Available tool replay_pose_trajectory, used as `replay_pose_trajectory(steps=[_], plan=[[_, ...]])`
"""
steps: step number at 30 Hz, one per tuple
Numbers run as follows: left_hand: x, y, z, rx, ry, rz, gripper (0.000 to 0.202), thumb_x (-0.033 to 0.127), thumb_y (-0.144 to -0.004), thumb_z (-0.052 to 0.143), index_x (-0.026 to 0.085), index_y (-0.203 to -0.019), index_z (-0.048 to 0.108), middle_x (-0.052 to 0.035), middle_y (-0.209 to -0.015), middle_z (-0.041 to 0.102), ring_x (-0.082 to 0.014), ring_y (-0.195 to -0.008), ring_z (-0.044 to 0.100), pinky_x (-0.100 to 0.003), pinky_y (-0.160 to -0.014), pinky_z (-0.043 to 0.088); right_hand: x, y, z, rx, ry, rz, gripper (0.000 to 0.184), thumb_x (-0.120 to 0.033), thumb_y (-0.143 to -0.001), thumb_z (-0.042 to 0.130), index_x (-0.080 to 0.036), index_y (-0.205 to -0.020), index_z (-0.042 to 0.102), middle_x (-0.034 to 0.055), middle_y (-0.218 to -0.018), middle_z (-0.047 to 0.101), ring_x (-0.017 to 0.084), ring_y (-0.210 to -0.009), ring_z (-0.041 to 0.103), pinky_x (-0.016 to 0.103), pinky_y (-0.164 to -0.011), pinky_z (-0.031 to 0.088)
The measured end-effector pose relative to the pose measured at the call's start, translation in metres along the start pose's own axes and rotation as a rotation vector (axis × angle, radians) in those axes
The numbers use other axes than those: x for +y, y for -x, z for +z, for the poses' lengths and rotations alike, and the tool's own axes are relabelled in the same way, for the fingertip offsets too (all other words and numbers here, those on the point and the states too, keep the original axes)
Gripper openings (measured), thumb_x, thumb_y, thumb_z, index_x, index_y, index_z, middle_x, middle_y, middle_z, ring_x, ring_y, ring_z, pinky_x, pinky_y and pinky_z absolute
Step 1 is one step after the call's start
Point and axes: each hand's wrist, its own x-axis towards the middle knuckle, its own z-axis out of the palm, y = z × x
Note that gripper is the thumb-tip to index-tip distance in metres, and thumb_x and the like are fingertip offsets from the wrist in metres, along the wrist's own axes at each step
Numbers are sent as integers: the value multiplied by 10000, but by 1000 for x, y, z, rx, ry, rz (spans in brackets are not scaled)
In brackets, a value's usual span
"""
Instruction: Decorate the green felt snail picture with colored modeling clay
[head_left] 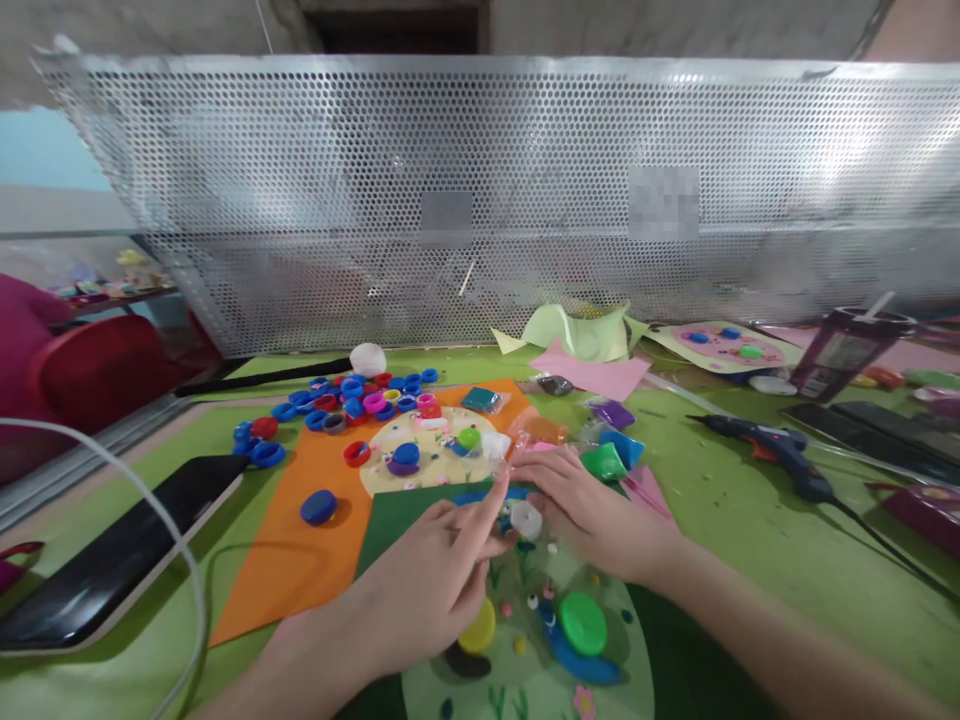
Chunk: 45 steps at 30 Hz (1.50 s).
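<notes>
Dark green card lies at the near middle of the table in the head view, bearing a pale green rounded piece decorated with clay snails and bottle caps. At the far end of that piece, a whitish cap sits between the two hands, beside blue clay. The left hand comes in from the near left, forefinger stretched out and the other fingers bent; whether it pinches anything cannot be told. The right hand lies palm down from the right, fingers narrowly together, its underside hidden, so its grip cannot be told either. Nearer, a yellow cap shows beside the left hand, and a bright green cap rests against a blue clay body to the right.

To the left and farther off, an orange sheet carries a blue cap and a cream piece; loose caps are heaped at its far edge. A glue gun lies on the right, a black phone on the left. A perforated metal screen stands behind.
</notes>
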Motion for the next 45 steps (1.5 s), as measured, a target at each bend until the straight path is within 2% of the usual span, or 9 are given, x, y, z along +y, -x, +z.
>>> replay_pose_trajectory(steps=[5,8,11,15,20,25,31,37,45], plan=[[0,1,0,62,7,-77,821,86,-853,348,238,-1363,-278,-39,-1122,642,-244,-1068,502,-421,-845,436,3,3,3,-49,-3,-8,373,-143,-873,364,-157,-1229,475,99,-1254,506,219,-1205,407,444,-1021,340],[-1,1,0,43,22,-73,812,84,-853,338,230,-1365,-275,-40,-1081,659,-232,-1062,512,-415,-858,431,3,3,3,-65,-3,-14,385,-115,-853,379,-146,-1221,484,103,-1243,514,213,-1200,409,422,-1013,357],[-2,0,2,18,51,-63,818,67,-843,335,224,-1365,-275,-33,-1046,670,-222,-1045,521,-419,-875,416,2,3,4,-69,-2,-15,350,-157,-868,400,-145,-1202,502,110,-1228,523,214,-1175,428,418,-989,384],[-4,2,4,23,95,-124,816,95,-846,356,245,-1377,-247,-39,-1074,657,-253,-1103,479,-425,-866,429,1,2,8,-67,2,-8,350,-231,-847,487,-152,-1187,519,106,-1231,520,229,-1159,437,409,-978,389],[-4,2,1,37,117,-149,811,116,-863,358,248,-1370,-261,-55,-1122,635,-235,-1119,479,-375,-840,461,1,2,13,-67,4,10,349,-241,-864,460,-139,-1194,517,99,-1229,533,232,-1153,444,403,-981,381],[-4,0,2,28,83,-119,818,95,-844,353,244,-1372,-255,-51,-1079,652,-259,-1117,472,-422,-850,440,1,2,15,-66,7,27,373,-263,-845,501,-124,-1190,521,108,-1234,531,241,-1154,441,396,-972,388],[-5,1,3,41,114,-146,777,108,-860,338,202,-1387,-225,-69,-1075,654,-253,-1105,472,-422,-862,426,-3,-1,15,-65,1,42,382,-262,-843,501,-129,-1201,517,115,-1243,526,251,-1149,443,414,-967,384],[-6,1,4,20,134,-225,796,122,-849,361,247,-1391,-209,-33,-1063,660,-269,-1093,467,-440,-878,410,1,0,18,-57,-19,62,406,-272,-819,551,-122,-1194,515,108,-1225,539,248,-1134,457,394,-946,411],[-8,0,7,57,110,-200,785,130,-849,352,253,-1395,-199,-31,-1057,658,-268,-1083,480,-430,-861,422,-3,-1,19,-27,-15,92,417,-277,-811,547,-112,-1192,509,121,-1210,550,257,-1133,472,411,-942,411]])
